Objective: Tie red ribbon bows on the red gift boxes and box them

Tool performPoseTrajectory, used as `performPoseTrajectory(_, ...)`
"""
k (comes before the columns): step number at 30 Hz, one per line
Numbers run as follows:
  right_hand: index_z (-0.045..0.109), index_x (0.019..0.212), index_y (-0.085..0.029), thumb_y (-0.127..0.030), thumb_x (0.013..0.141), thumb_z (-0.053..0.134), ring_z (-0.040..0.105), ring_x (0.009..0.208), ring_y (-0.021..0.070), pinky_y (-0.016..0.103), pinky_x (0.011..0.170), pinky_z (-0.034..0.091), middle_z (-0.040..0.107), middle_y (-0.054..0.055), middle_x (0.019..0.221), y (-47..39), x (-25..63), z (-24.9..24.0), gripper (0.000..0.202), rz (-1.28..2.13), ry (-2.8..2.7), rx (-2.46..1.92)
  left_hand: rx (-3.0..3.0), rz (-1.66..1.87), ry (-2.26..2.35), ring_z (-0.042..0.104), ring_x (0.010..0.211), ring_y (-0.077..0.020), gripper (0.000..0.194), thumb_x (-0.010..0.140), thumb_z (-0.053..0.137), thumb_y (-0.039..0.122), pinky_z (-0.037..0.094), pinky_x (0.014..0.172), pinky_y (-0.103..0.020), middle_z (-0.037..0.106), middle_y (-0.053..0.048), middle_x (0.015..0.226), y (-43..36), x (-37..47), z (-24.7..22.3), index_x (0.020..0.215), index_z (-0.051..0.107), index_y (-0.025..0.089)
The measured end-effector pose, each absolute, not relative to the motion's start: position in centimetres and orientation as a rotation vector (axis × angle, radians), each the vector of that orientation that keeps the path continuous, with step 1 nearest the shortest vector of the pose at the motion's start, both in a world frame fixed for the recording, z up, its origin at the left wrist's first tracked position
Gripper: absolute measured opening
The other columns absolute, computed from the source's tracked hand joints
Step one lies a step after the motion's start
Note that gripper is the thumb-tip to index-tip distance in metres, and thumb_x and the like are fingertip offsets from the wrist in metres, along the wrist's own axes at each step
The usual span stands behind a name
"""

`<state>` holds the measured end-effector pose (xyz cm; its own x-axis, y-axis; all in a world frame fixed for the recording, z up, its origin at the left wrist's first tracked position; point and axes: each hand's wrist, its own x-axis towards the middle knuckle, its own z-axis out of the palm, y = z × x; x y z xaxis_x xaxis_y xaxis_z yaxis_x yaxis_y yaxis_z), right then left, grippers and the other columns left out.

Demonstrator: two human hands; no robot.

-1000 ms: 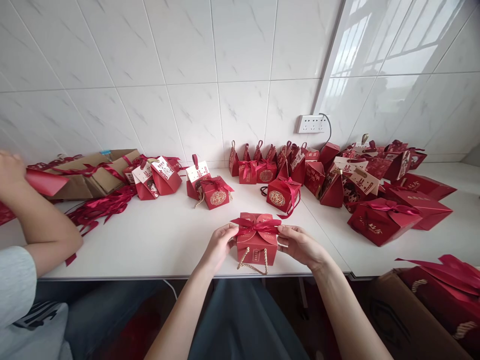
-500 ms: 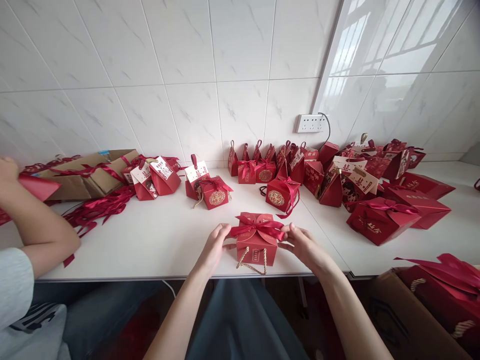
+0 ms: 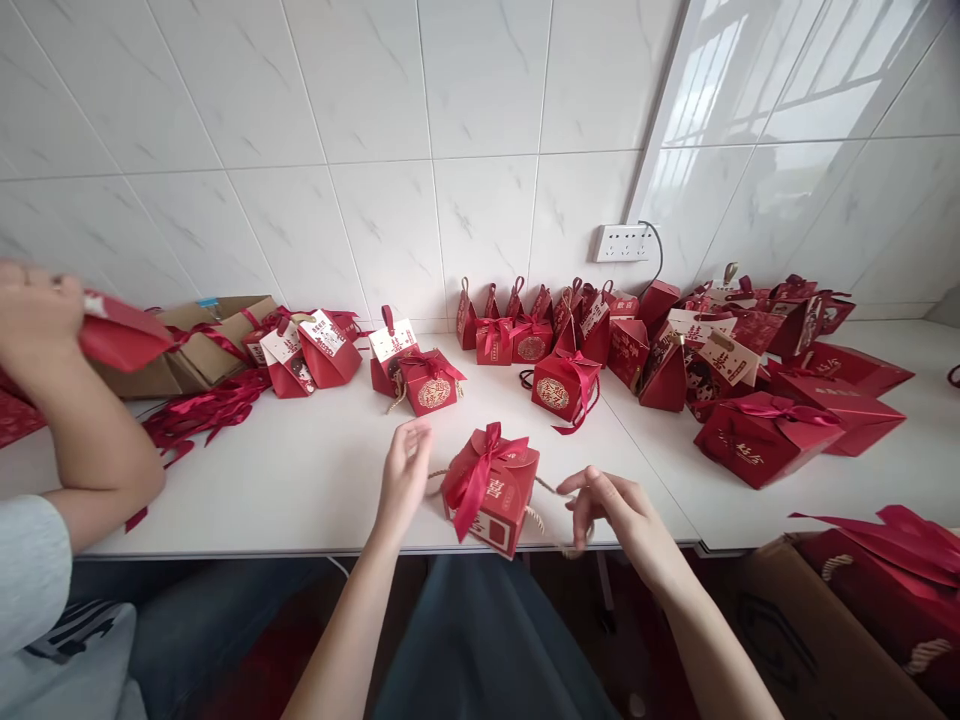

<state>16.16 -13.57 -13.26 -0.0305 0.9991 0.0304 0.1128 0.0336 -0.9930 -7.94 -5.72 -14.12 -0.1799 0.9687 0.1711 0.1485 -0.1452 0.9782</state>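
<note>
A red gift box (image 3: 504, 492) sits squarely between a worker's two bare hands at the near edge of a white table (image 3: 300, 490), its body touching neither of them. The left hand (image 3: 405, 468) is the nearer, just beside the box wall; the right hand (image 3: 611, 508) stands a little farther off, on the opposite side.

The crossing lines tell the story: the satin bow (image 3: 475, 488) runs roughly away from the wearer, with one tail draped down the near side, while the carrying cords leave the box sideways, one toward each hand. The box looks nearly even-sided from above, so its long axis cannot be told with confidence. Its near corner overlaps the table's front edge in view; whether it is raised there is unclear.

The right fingers are curled around the right-hand cord (image 3: 546, 486), its loop blurred beneath them. The left fingers are loosely bent, with the left-hand cord (image 3: 437, 473) reaching the palm's edge; whether they grip it cannot be seen.

Straight beyond the left hand stands a medallion box (image 3: 433, 385); beyond the right, a similar box (image 3: 556, 393). Well to the left, a co-worker's hand (image 3: 34, 305) holds a red carton (image 3: 124, 332).
</note>
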Motion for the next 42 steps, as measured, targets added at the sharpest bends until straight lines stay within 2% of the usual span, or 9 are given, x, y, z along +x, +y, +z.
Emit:
performPoseTrajectory(3,0.058,0.073,-0.018,-0.066,0.085,0.042,0.055,0.056,0.0167,0.030,0.063,0.044,0.059,0.001,0.054,-13.3,15.9,-12.9,0.052,0.961,-1.358,-1.370,1.347,1.399,1.366,0.054,0.113,-0.0253,0.032,0.078,0.053,0.049,0.041,0.098,-0.038,0.062,-0.009,0.109,-6.7,-8.4,-13.7,0.092,0.058,0.020)
performPoseTrajectory(9,0.057,0.077,-0.020,-0.050,0.089,0.047,0.057,0.069,0.0184,0.031,0.064,0.046,0.062,0.005,0.075,-13.0,13.5,-12.3,0.034,0.616,-1.626,-1.265,1.735,1.202,1.294,0.057,0.103,-0.0215,0.017,0.080,0.056,0.031,0.044,0.092,-0.032,0.060,-0.006,0.105,-9.6,-7.5,-11.8,0.093,0.062,0.021)
performPoseTrajectory(13,0.058,0.099,-0.019,-0.047,0.083,0.061,0.057,0.088,0.0272,0.041,0.073,0.048,0.062,0.012,0.094,-14.4,10.4,-12.1,0.033,0.040,-1.967,-1.053,1.872,1.115,1.150,0.054,0.112,-0.0226,0.022,0.082,0.054,0.024,0.042,0.097,-0.034,0.058,-0.006,0.114,-9.7,-7.2,-11.2,0.102,0.063,0.024)
performPoseTrajectory(15,0.054,0.112,-0.016,-0.035,0.085,0.060,0.056,0.101,0.0308,0.047,0.084,0.044,0.062,0.016,0.105,-14.6,9.1,-12.4,0.033,-0.223,-2.046,-0.993,1.887,1.073,1.084,0.052,0.115,-0.0230,0.024,0.084,0.053,0.025,0.040,0.100,-0.035,0.058,-0.007,0.117,-9.4,-7.2,-11.1,0.106,0.063,0.024)
performPoseTrajectory(17,0.054,0.111,-0.016,-0.017,0.089,0.053,0.057,0.104,0.0273,0.047,0.091,0.040,0.064,0.013,0.104,-14.3,8.4,-12.8,0.021,-0.326,-2.052,-0.972,1.900,1.036,1.033,0.051,0.118,-0.0222,0.024,0.086,0.050,0.026,0.039,0.102,-0.034,0.058,-0.007,0.119,-9.1,-7.2,-11.2,0.107,0.063,0.024)
performPoseTrajectory(20,0.056,0.100,-0.018,-0.009,0.090,0.049,0.061,0.091,0.0207,0.040,0.086,0.044,0.066,0.008,0.093,-13.7,8.4,-13.4,0.015,-0.269,-2.006,-0.918,1.895,1.002,1.011,0.051,0.119,-0.0209,0.025,0.090,0.046,0.029,0.038,0.103,-0.033,0.059,-0.006,0.120,-8.6,-7.4,-11.4,0.106,0.064,0.023)
performPoseTrajectory(24,0.055,0.094,-0.019,-0.007,0.087,0.050,0.060,0.081,0.0182,0.035,0.072,0.049,0.063,0.007,0.086,-13.6,9.4,-13.6,0.014,-0.133,-1.940,-0.812,1.864,0.961,1.022,0.053,0.118,-0.0223,0.029,0.090,0.043,0.032,0.041,0.101,-0.033,0.062,-0.007,0.120,-7.8,-7.6,-11.3,0.102,0.067,0.022)
performPoseTrajectory(32,0.057,0.095,-0.020,-0.007,0.085,0.051,0.060,0.085,0.0199,0.035,0.070,0.054,0.059,0.009,0.088,-14.2,10.8,-13.6,0.017,-0.038,-1.970,-0.715,1.919,0.949,1.201,0.062,0.098,-0.0257,0.024,0.085,0.049,0.036,0.045,0.089,-0.034,0.070,-0.004,0.098,-8.6,-6.0,-8.9,0.089,0.069,0.023)
performPoseTrajectory(42,0.056,0.092,-0.019,-0.006,0.084,0.050,0.059,0.082,0.0195,0.034,0.068,0.053,0.057,0.008,0.084,-14.5,11.1,-13.1,0.017,-0.046,-2.019,-0.687,1.966,1.059,1.307,0.062,0.088,-0.0223,0.003,0.073,0.059,0.023,0.048,0.079,-0.032,0.062,-0.002,0.094,-8.8,-4.3,-10.1,0.071,0.062,0.023)
